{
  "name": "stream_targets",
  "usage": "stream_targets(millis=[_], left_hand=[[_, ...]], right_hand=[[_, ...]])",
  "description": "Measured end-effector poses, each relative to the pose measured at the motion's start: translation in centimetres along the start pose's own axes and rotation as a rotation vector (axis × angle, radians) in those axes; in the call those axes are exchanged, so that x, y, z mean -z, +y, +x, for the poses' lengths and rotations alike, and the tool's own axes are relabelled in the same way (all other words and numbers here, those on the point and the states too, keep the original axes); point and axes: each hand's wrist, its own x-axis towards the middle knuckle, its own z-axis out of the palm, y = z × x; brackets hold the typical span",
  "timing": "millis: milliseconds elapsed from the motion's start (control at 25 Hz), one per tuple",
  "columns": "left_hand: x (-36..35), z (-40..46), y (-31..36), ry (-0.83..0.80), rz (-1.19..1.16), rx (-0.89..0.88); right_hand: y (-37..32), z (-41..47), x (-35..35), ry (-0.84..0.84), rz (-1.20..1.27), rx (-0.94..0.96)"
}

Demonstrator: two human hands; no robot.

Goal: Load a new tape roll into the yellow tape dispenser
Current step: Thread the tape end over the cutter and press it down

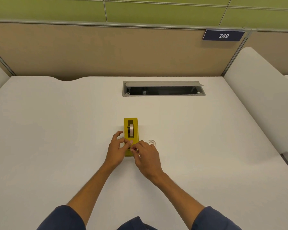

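Note:
A yellow tape dispenser stands on the white desk, its long side running away from me. A roll of clear tape sits upright in its slot. My left hand rests against the dispenser's left side near the front, fingers laid across its top. My right hand is at the front end, thumb and fingers pinching what looks like the tape's loose end at the cutter. The cutter itself is hidden by my fingers. A clear empty ring, like a spent tape core, lies just right of the dispenser.
An open cable hatch is set into the desk behind the dispenser. Beige partition panels close off the back, with a sign reading 249. White padded dividers flank the desk on the right and left.

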Motion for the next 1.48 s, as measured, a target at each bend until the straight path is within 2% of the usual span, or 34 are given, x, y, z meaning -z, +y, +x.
stream_targets(millis=[440, 880, 1160, 1480], left_hand=[[-0.2, 0.3, 1.4, 0.054, -0.151, 0.088], [-0.6, 1.7, 1.1, 0.076, -0.061, 0.155], [-0.5, 1.0, 1.1, 0.072, -0.097, 0.113], [-0.4, -0.9, -0.1, 0.257, -0.022, -0.002]], right_hand=[[0.1, 0.0, 0.3, -0.013, 0.008, -0.002], [0.0, 0.1, 0.2, 0.000, 0.027, -0.007], [0.0, 0.0, 0.2, 0.005, 0.021, 0.003], [0.2, -0.2, 0.3, -0.013, 0.011, 0.004]])
